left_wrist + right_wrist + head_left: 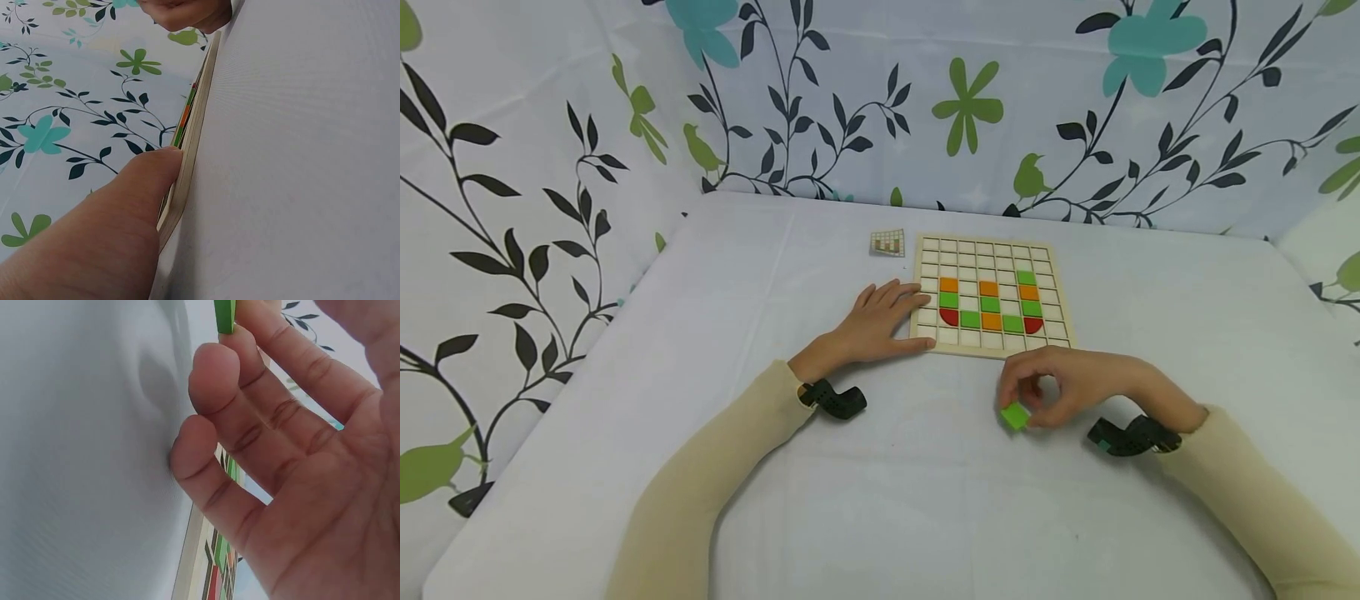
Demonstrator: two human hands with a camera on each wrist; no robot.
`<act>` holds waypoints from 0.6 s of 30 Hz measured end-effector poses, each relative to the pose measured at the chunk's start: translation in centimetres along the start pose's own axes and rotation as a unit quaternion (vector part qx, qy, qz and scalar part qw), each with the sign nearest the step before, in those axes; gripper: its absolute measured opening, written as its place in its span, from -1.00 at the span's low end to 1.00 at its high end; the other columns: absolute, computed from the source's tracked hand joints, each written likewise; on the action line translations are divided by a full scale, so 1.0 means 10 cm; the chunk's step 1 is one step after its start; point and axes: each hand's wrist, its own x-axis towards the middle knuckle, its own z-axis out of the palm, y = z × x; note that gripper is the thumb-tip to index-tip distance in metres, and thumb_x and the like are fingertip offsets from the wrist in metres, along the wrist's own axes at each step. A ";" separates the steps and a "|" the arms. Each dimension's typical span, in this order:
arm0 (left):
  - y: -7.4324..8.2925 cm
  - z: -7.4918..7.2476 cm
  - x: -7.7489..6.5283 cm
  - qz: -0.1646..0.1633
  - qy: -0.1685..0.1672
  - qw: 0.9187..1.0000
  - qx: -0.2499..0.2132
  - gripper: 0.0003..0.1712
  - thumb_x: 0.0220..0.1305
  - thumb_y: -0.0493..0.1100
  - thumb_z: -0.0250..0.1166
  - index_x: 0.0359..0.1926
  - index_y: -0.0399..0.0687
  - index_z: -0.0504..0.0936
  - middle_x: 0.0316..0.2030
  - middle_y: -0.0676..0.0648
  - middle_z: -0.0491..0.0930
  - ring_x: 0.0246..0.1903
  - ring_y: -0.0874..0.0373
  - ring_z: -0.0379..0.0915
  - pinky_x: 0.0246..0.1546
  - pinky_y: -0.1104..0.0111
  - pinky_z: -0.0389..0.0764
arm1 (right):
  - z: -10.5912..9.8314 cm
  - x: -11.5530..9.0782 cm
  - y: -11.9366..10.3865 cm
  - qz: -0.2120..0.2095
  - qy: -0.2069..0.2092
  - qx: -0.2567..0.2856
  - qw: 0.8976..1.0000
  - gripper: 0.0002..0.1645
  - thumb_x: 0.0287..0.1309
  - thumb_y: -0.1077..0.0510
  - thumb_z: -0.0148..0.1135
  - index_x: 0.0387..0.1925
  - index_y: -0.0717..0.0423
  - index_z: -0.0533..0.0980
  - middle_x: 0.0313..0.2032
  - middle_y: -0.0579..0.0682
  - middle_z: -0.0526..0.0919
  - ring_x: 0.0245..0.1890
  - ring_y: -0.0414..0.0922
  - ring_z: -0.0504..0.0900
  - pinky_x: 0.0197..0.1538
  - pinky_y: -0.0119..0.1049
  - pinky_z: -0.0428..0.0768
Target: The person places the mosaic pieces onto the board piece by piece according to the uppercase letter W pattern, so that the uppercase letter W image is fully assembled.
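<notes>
In the head view a square wooden grid board (997,248) lies on the white table, with orange, green and red tiles set in several of its cells. My left hand (876,325) rests at the board's left edge, fingers straight and spread; in the left wrist view its thumb (140,184) presses on the board's rim (200,119). Just in front of the board's near right corner, my right hand (1063,385) pinches a green tile (1016,416) between thumb and fingertips. The right wrist view shows part of that green tile (224,315) above the other curled fingers.
A small picture card (887,242) showing a grid pattern lies beyond the board's far left corner. White cloth covers the table (880,500). A leaf-patterned curtain (850,100) hangs behind and to the sides.
</notes>
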 end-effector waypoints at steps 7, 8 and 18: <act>0.00 0.00 0.00 0.001 -0.001 1.000 0.002 -0.16 0.30 0.34 0.14 0.48 0.15 0.17 0.49 -0.01 0.01 0.51 -0.05 -0.28 0.44 -0.04 -0.26 | -0.06 0.04 0.04 0.015 0.010 0.004 1.000 -0.63 0.09 0.29 0.39 -0.06 -0.02 0.55 -0.21 -0.10 0.55 -0.41 -0.15 0.51 -0.39 -0.33 0.54; -0.01 0.00 0.00 0.002 -0.001 1.000 0.002 -0.16 0.30 0.34 0.14 0.48 0.15 0.17 0.49 -0.01 0.02 0.51 -0.06 -0.27 0.44 -0.05 -0.26 | -0.07 0.05 0.05 0.017 0.012 0.003 1.000 -0.63 0.09 0.28 0.39 -0.06 -0.02 0.55 -0.21 -0.10 0.55 -0.41 -0.15 0.52 -0.39 -0.33 0.54; -0.02 0.01 0.00 0.006 0.003 1.000 0.001 -0.15 0.29 0.35 0.15 0.48 0.14 0.18 0.49 -0.01 0.03 0.51 -0.06 -0.26 0.44 -0.05 -0.25 | -0.19 0.13 0.15 0.028 0.042 0.003 0.999 -0.63 0.08 0.30 0.40 -0.06 0.00 0.56 -0.22 -0.08 0.58 -0.42 -0.13 0.50 -0.38 -0.30 0.53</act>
